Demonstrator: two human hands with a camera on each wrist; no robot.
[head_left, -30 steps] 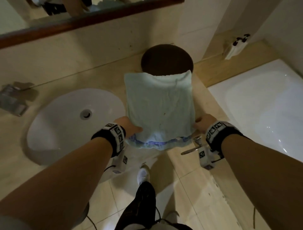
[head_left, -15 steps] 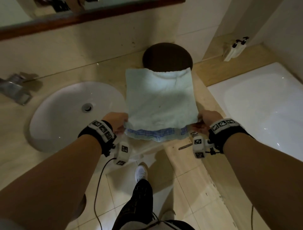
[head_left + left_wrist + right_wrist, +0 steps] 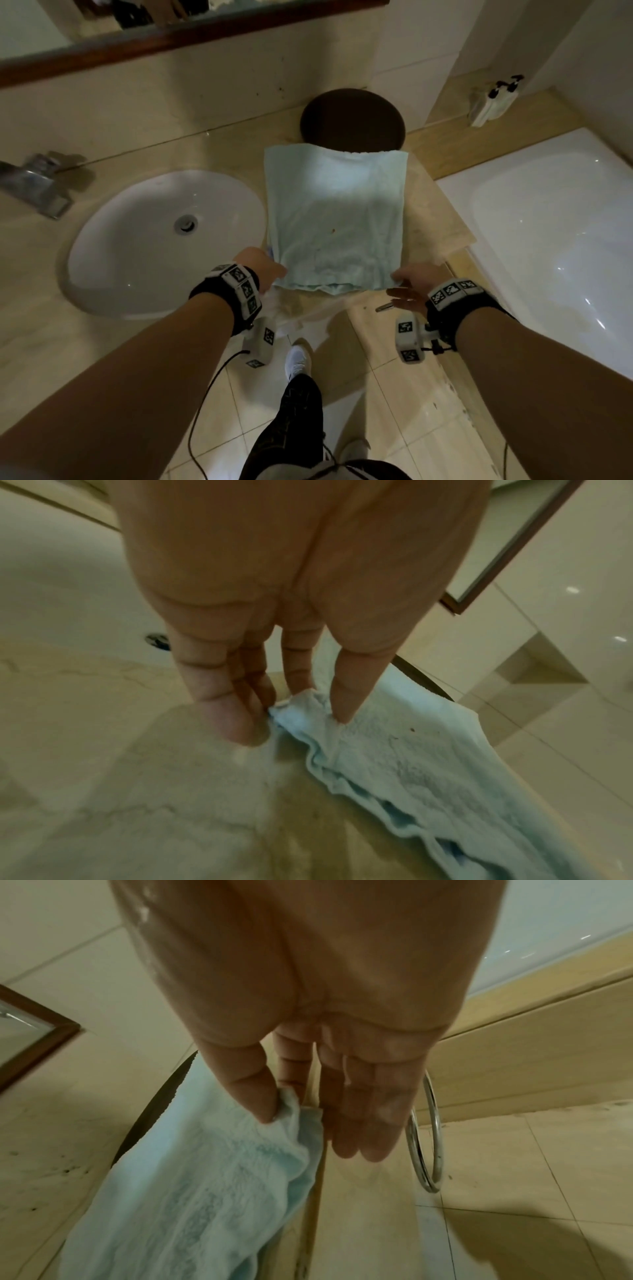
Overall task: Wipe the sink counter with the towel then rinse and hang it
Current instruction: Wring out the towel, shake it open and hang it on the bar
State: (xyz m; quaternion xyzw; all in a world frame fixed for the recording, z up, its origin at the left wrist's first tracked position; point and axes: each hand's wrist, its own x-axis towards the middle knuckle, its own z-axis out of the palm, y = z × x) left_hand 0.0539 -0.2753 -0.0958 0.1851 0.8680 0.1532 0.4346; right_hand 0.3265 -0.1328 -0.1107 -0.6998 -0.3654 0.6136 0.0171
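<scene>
A light blue towel (image 3: 335, 219) lies folded flat on the beige counter (image 3: 428, 222), just right of the white sink (image 3: 137, 246). Its far edge overlaps a dark round disc (image 3: 352, 120). My left hand (image 3: 260, 270) is at the near left corner. In the left wrist view the left hand (image 3: 308, 710) pinches that corner of the towel (image 3: 411, 764) between thumb and forefinger. My right hand (image 3: 407, 287) is at the near right corner. In the right wrist view the right hand (image 3: 291, 1110) pinches the towel (image 3: 205, 1177) with thumb and forefinger, the other fingers straight.
A chrome faucet (image 3: 37, 185) stands at the sink's left. A white bathtub (image 3: 548, 240) fills the right side, with pump bottles (image 3: 493, 99) on its ledge. A chrome towel ring (image 3: 424, 1137) hangs below the counter's front edge by my right hand. My leg and shoe stand on the tiled floor.
The blue striped hem that showed along the towel's near edge is now covered by the top layer. Both hands stay at the near corners.
</scene>
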